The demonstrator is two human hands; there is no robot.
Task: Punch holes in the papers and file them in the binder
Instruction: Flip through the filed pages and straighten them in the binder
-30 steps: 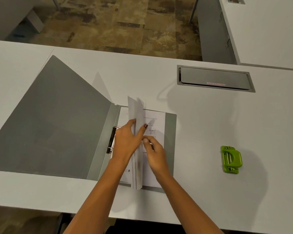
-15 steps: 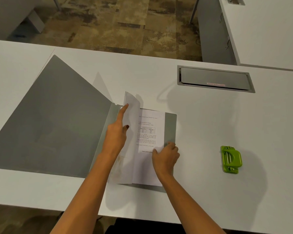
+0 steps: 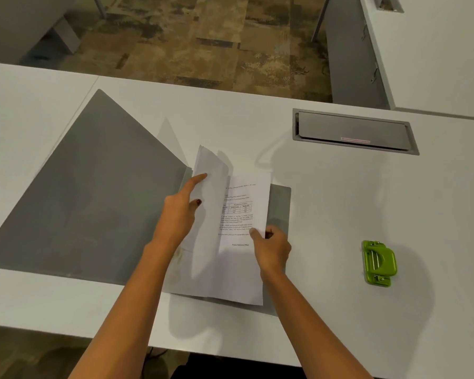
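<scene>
papers (image 3: 238,269) are laid near-to-far on the right half of the open binder (image 3: 93,201), tops pointing far, right edge pinched by the right hand (image 3: 271,247), one sheet propped by the left hand (image 3: 178,214) with a straight index finger

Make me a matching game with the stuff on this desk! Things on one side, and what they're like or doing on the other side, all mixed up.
Things:
1. hole punch
2. binder
3. left hand
4. right hand

What fits:
A. grey, lying open on the desk
B. pinches the right edge of the printed page
C. green, alone on the desk, to the right of the binder
D. touches the lifted sheets with a straight forefinger

Right pairs: 1-C, 2-A, 3-D, 4-B.
</scene>
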